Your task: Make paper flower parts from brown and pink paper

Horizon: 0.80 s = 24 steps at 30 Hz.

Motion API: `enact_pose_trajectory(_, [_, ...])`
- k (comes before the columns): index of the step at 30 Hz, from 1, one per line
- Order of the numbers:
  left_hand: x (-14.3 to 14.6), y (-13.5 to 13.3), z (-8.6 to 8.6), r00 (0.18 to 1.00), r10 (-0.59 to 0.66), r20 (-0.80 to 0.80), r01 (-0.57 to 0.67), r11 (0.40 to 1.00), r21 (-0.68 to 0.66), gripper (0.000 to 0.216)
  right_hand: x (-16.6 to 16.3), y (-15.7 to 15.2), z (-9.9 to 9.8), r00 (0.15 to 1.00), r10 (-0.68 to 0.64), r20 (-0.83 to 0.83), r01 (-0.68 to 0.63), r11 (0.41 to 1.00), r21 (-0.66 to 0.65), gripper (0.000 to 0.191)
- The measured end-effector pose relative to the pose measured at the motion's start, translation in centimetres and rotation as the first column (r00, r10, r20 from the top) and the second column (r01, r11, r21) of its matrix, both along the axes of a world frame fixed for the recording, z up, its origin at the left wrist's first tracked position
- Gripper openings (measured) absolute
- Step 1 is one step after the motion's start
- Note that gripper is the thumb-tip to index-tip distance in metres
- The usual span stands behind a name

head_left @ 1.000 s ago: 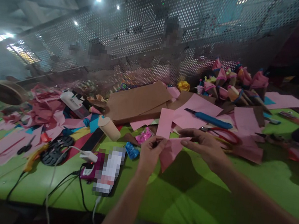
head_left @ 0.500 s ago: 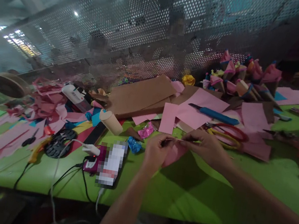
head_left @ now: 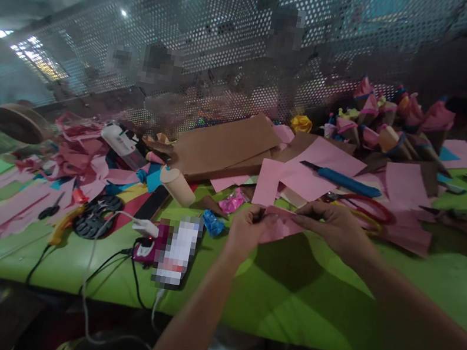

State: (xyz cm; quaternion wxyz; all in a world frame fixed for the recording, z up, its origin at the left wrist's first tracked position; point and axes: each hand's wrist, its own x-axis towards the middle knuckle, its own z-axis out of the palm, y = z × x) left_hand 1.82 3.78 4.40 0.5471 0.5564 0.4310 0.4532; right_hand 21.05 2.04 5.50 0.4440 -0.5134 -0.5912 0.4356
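A small piece of pink paper [head_left: 279, 229] is held up over the green table between both hands. My left hand [head_left: 246, 230] pinches its left side, with fingers closed on it. On the other side, my right hand [head_left: 332, 227] grips the right edge between thumb and fingertips. The paper looks bent or folded along its upper part. A pink crumpled paper [head_left: 233, 200] and a blue crumpled paper [head_left: 213, 223] lie just left of my left hand. Beyond my right hand are scissors [head_left: 366, 212] with red and yellow handles, and a blue cutter knife [head_left: 344, 180].
On the green table [head_left: 238, 307], a phone [head_left: 178, 252] is plugged into a cable. Left are a cardboard tube [head_left: 178, 186], a yellow glue gun [head_left: 65, 223] and a pink paper heap [head_left: 80, 149]. Brown card [head_left: 225, 144] and finished-looking paper cones [head_left: 385, 126] lie behind, before a perforated screen [head_left: 236, 50].
The pink paper has turned so more of its face shows, with a flap at the top. Both hands still hold it. The view has shifted slightly.
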Motion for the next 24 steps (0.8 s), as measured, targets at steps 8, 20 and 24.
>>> enact_pose_trajectory(8, [-0.12, 0.1, 0.51, 0.994, 0.101, 0.035, -0.1, 0.994, -0.033, 0.006, 0.46, 0.15, -0.66, 1.0, 0.01, 0.006, -0.01, 0.999, -0.045, 0.052])
enact_pose_trajectory(20, [-0.39, 0.42, 0.32, 0.993, 0.096, 0.063, -0.092, 0.994, -0.067, 0.012, 0.68, 0.32, -0.32, 1.0, -0.028, -0.006, 0.028, 0.998, -0.051, 0.054])
enact_pose_trajectory(24, [-0.62, 0.64, 0.0, 0.995, 0.081, 0.049, -0.079, 0.996, -0.048, 0.023, 1.02, 0.47, -0.78, 0.999, 0.008, -0.043, -0.012, 0.996, -0.09, 0.049])
